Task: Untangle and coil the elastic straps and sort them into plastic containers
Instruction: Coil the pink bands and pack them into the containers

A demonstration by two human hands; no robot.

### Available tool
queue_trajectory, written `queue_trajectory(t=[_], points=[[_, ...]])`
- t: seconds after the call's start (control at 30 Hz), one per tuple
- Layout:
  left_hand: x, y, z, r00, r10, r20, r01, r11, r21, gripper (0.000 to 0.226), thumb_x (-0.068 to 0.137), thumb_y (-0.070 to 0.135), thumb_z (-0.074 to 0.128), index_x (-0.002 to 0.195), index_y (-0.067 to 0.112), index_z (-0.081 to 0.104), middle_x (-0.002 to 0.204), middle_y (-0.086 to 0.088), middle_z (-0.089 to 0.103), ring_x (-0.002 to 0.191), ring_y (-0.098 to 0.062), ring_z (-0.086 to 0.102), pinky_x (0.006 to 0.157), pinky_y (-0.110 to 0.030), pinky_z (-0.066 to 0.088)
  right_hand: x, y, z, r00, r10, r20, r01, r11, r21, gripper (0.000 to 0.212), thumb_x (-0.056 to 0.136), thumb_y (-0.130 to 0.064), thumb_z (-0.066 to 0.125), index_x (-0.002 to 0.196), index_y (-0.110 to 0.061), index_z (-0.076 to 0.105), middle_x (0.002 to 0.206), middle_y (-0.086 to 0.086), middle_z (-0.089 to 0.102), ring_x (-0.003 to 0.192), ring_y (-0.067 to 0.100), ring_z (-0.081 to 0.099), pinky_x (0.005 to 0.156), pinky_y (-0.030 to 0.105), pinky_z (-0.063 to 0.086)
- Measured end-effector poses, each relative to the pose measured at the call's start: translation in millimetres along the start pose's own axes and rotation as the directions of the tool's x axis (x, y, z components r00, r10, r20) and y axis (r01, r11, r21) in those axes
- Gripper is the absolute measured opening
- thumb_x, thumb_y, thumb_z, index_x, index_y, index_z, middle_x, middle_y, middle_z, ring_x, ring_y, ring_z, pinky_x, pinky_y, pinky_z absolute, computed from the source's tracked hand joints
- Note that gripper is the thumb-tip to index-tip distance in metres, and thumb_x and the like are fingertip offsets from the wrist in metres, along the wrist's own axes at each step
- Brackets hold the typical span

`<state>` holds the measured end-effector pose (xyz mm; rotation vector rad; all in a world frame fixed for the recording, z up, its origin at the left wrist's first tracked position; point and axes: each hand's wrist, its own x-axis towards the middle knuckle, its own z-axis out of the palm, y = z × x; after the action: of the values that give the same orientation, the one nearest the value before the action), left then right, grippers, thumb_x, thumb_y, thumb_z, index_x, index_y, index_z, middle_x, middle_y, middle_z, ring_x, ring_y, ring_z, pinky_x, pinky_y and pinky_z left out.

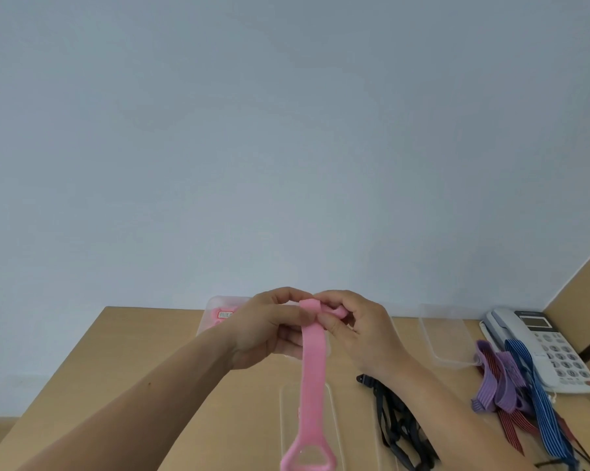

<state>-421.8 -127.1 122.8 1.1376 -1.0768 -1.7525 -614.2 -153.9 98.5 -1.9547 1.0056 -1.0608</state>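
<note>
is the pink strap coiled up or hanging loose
Mostly loose: the pink strap is rolled only at its top end, pinched by the left hand and right hand; the rest hangs straight down.

We note a light wood tabletop (150, 351), its far edge set against a plain pale blue-grey wall (286, 130). At the far right of the tabletop sits a white desk telephone (545, 348), handset cradled on its left side, a small display at the top, round keys below and a red button at its near corner. A wood panel (582, 294) rises just beyond it.
</note>
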Motion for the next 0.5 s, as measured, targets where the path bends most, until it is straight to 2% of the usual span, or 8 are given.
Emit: queue_trajectory(t=[0.1, 0.23, 0.3, 0.37, 0.5], points=[[1.1, 0.1, 1.9, 0.999, 0.025, 0.030, -0.025, 1.000, -0.017, 0.026, 0.093, 0.017, 0.060, 0.115, 0.007, 0.071, 0.120, -0.028, 0.065, 0.114, -0.049, 0.060, 0.100, -0.056, 0.049, -0.4, 0.0, 0.4, 1.000, -0.017, -0.001, 0.017, 0.998, 0.055, 0.026, 0.088, -0.007, 0.070, 0.108, -0.025, 0.070, 0.098, -0.004, 0.069, 0.089, 0.005, 0.065, 0.067, 0.013, 0.053], [3.3, -5.1, 3.1, 0.998, 0.028, -0.061, -0.031, 0.998, -0.047, 0.030, 0.091, 0.011, 0.064, 0.118, -0.001, 0.066, 0.120, -0.032, 0.064, 0.112, -0.052, 0.060, 0.099, -0.061, 0.048, 0.1, 4.6, 1.5, 1.000, 0.017, 0.026, -0.019, 0.995, 0.093, 0.029, 0.085, -0.001, 0.071, 0.103, -0.024, 0.070, 0.096, -0.010, 0.071, 0.090, 0.008, 0.066, 0.075, 0.016, 0.052], [2.4, -6.0, 4.1, 0.994, 0.045, -0.100, -0.049, 0.998, -0.040, 0.028, 0.086, 0.008, 0.071, 0.112, -0.003, 0.067, 0.115, -0.035, 0.064, 0.109, -0.055, 0.060, 0.096, -0.062, 0.049, 0.8, 5.7, 0.2, 0.995, 0.072, 0.074, -0.087, 0.971, 0.224, 0.028, 0.082, 0.000, 0.071, 0.099, -0.022, 0.070, 0.096, -0.005, 0.071, 0.090, 0.013, 0.067, 0.078, 0.024, 0.055], [1.4, -6.2, 4.7, 0.991, 0.068, -0.118, -0.068, 0.998, 0.010, 0.027, 0.082, 0.008, 0.077, 0.105, -0.001, 0.069, 0.109, -0.035, 0.066, 0.105, -0.054, 0.062, 0.093, -0.060, 0.052, 1.2, 6.5, -2.8, 0.985, 0.122, 0.123, -0.157, 0.930, 0.334, 0.025, 0.078, -0.007, 0.072, 0.097, -0.022, 0.069, 0.094, -0.001, 0.071, 0.086, 0.015, 0.066, 0.077, 0.028, 0.056], [3.3, -6.5, 3.5, 0.975, 0.162, -0.151, -0.142, 0.981, 0.133, 0.018, 0.082, -0.004, 0.074, 0.098, 0.003, 0.071, 0.101, -0.030, 0.070, 0.092, -0.042, 0.070, 0.085, -0.053, 0.058, 3.9, 7.5, -6.3, 0.964, 0.227, 0.139, -0.266, 0.865, 0.427, 0.029, 0.080, -0.023, 0.073, 0.107, -0.015, 0.066, 0.088, 0.001, 0.071, 0.076, 0.016, 0.065, 0.070, 0.024, 0.052]])
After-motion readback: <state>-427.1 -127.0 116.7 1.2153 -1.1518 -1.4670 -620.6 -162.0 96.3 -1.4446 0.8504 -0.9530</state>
